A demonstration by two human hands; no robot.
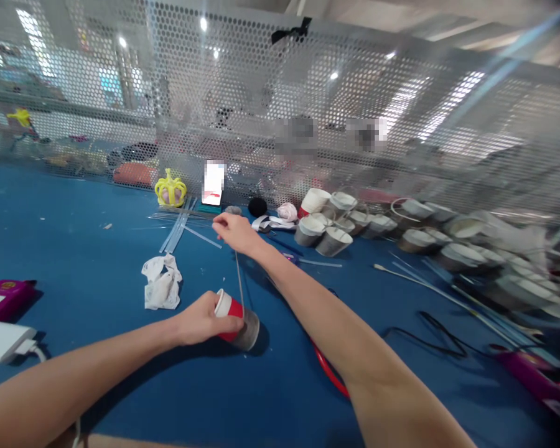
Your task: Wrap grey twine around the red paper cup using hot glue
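My left hand [198,320] is closed around a tilted paper cup [249,328], white and red at the rim end and covered in grey over its lower part. A thin grey strand [239,280] runs taut from the cup up to my right hand [238,233]. The fingers of that hand are pinched together on the strand, above and beyond the cup. Crumpled white material [162,287] lies on the blue table left of the cup. Under my right forearm, part of a red loop [329,370] shows; the rest is hidden.
Several grey-covered cups [335,241] line the back right. Translucent sticks [180,227], a yellow crown-shaped piece [170,188] and a lit phone [213,183] sit by the perforated metal screen [242,74]. Purple power strips [9,297] flank both sides; a black cable [429,336] lies right.
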